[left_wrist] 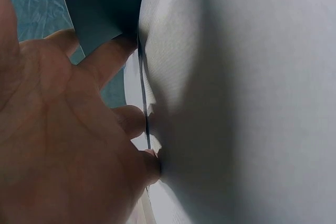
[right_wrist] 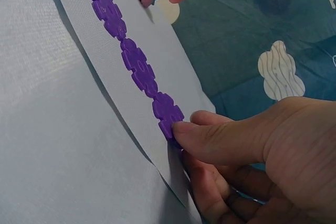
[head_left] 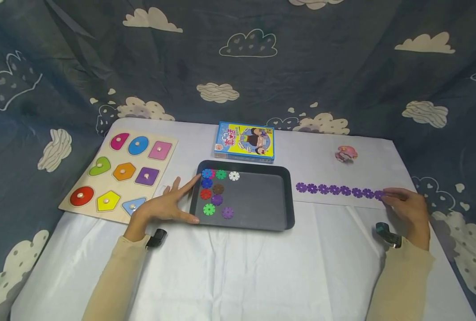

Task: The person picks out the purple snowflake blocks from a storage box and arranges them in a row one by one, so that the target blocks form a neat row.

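A row of purple flower-shaped interlocking discs [head_left: 334,190] lies on the table, to the right of a dark tray [head_left: 258,196]. My right hand [head_left: 408,205] pinches the last disc at the row's right end. In the right wrist view the thumb [right_wrist: 205,137] rests on that purple disc [right_wrist: 166,109]. At the tray's left side is my left hand [head_left: 163,207], its thumb and index finger spread along the rim. The left wrist view shows its palm [left_wrist: 68,129] with fingers touching the table. Several loose discs [head_left: 218,189] in mixed colours lie in the tray's left part.
A wooden shape puzzle board [head_left: 113,176] with knobbed pieces lies at the left, close to my left hand. A blue and yellow card box [head_left: 244,141] stands behind the tray. A small pink figurine [head_left: 346,154] sits behind the purple row.
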A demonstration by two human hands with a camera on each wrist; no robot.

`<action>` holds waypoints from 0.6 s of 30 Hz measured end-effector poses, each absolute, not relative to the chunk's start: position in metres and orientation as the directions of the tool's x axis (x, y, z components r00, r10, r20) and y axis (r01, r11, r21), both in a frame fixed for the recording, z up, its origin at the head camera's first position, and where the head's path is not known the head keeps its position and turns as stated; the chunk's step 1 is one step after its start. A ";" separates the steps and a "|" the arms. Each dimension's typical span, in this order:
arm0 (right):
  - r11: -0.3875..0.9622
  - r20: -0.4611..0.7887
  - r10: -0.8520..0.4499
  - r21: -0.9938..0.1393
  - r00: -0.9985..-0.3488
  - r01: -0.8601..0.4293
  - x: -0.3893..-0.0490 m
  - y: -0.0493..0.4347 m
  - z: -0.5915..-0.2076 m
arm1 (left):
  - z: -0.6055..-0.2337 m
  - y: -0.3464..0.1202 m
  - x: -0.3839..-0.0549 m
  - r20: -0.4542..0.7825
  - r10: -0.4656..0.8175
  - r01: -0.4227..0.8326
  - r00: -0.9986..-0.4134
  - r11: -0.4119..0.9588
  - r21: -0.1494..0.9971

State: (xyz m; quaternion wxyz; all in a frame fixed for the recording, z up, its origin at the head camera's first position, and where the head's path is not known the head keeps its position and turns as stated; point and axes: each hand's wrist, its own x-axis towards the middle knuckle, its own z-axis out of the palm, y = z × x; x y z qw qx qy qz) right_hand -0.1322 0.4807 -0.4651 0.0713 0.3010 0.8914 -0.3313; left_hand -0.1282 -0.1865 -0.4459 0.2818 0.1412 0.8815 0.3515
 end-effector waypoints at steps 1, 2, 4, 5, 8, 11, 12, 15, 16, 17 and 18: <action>0.602 -0.326 0.488 -0.545 -0.810 0.583 -0.132 0.481 -0.465 | -0.446 -0.187 -0.128 -0.400 0.446 0.048 -0.801 0.713 0.699; 0.607 -0.324 0.486 -0.544 -0.812 0.580 -0.132 0.481 -0.466 | -0.446 -0.187 -0.128 -0.401 0.445 0.047 -0.801 0.714 0.699; 0.614 -0.318 0.478 -0.546 -0.819 0.570 -0.131 0.481 -0.466 | -0.446 -0.187 -0.128 -0.400 0.445 0.048 -0.801 0.714 0.698; 0.619 -0.314 0.474 -0.546 -0.822 0.565 -0.131 0.481 -0.466 | -0.446 -0.187 -0.129 -0.398 0.446 0.050 -0.801 0.713 0.699; 0.629 -0.303 0.463 -0.550 -0.833 0.549 -0.130 0.482 -0.467 | -0.447 -0.187 -0.129 -0.396 0.447 0.051 -0.802 0.712 0.701; 0.634 -0.294 0.457 -0.554 -0.839 0.539 -0.129 0.483 -0.468 | -0.447 -0.186 -0.129 -0.402 0.447 0.044 -0.799 0.711 0.702; 0.633 -0.292 0.456 -0.558 -0.841 0.537 -0.129 0.483 -0.468 | -0.447 -0.186 -0.129 -0.404 0.446 0.042 -0.798 0.711 0.702; 0.621 -0.297 0.461 -0.566 -0.836 0.543 -0.130 0.485 -0.469 | -0.447 -0.186 -0.129 -0.405 0.448 0.043 -0.797 0.712 0.701; 0.617 -0.297 0.462 -0.569 -0.836 0.543 -0.131 0.484 -0.468 | -0.447 -0.186 -0.129 -0.402 0.449 0.047 -0.798 0.712 0.700; 0.614 -0.297 0.462 -0.572 -0.835 0.544 -0.131 0.484 -0.467 | -0.447 -0.186 -0.129 -0.399 0.449 0.052 -0.799 0.713 0.699; 0.612 -0.301 0.462 -0.574 -0.835 0.545 -0.132 0.483 -0.465 | -0.447 -0.186 -0.129 -0.396 0.449 0.055 -0.801 0.714 0.698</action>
